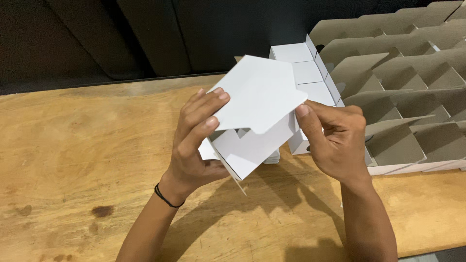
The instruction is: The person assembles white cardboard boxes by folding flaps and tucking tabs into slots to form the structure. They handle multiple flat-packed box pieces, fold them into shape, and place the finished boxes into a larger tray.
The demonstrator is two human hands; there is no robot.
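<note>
On a wooden table [73, 145], the left hand [196, 140], a black band [167, 196] at its wrist, grasps a half-folded white carton [257, 111] held mid-air at centre; the right hand [335, 138] pinches its flap at three o'clock. Stacked grey-lined cartons [403, 97] lie at two o'clock.

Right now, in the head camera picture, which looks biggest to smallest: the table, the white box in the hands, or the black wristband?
1. Table
2. White box, though being close to the camera makes it look bigger
3. Wristband
</note>
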